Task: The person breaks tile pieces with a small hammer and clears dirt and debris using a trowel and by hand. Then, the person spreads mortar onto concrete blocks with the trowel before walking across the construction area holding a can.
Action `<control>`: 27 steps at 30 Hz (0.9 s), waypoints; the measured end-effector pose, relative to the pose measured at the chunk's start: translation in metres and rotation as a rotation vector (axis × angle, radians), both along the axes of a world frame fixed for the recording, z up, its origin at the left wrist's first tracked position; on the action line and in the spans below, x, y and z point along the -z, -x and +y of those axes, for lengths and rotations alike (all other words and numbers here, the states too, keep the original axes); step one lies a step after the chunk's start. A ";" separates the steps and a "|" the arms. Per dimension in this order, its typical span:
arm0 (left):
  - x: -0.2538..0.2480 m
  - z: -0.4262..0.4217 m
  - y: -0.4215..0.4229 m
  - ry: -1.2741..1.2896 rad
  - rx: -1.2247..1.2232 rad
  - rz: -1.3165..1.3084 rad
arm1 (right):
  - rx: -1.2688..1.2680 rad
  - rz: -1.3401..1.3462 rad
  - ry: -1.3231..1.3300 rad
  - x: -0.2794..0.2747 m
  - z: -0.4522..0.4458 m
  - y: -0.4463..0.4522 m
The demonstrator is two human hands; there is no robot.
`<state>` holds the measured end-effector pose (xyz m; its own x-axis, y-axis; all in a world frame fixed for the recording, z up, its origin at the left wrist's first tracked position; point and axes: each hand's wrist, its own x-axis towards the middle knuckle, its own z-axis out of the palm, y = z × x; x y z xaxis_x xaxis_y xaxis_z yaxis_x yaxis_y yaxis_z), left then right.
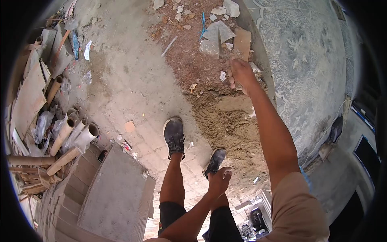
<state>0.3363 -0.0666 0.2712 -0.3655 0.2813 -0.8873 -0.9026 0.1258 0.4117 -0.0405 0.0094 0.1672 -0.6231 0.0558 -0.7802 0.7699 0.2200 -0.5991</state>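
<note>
My right hand [243, 75] reaches down over the rubble beside the tiled slab, its fingers curled. What they hold, if anything, I cannot make out. Around it lie a flat tan piece [242, 43], pale broken tile shards [219, 33] and a small crumpled white scrap [222, 76]. Below that hand spreads a patch of damp brown sand [225, 121]. My left hand [219, 182] hangs above my right shoe [215, 159], its fingers drawn together. Something small and whitish shows at its fingertips, too small to name.
Cardboard tubes [64, 136] and broken boards [30, 97] crowd the left side. A large grey panel [115, 191] leans on stacked boxes at lower left. The patterned tile surface [302, 60] borders the rubble on the right. Several pale stones [231, 8] lie at the top.
</note>
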 end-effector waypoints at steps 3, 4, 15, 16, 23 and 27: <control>0.007 -0.001 -0.005 -0.014 -0.038 0.004 | -0.042 0.075 -0.122 0.018 0.010 0.016; 0.007 -0.001 -0.003 -0.011 -0.056 -0.006 | 0.025 0.117 -0.170 0.014 0.005 0.018; 0.009 0.003 0.001 0.008 -0.026 0.004 | -0.132 0.168 -0.354 -0.008 0.010 0.029; 0.010 0.004 0.000 0.011 -0.026 0.008 | -0.058 0.194 -0.311 -0.008 0.004 0.047; 0.008 0.004 -0.001 -0.006 -0.045 -0.027 | -0.452 0.386 -0.468 0.011 -0.013 0.141; 0.006 0.002 0.010 0.005 -0.106 -0.013 | -0.516 0.105 -0.576 -0.004 -0.015 0.117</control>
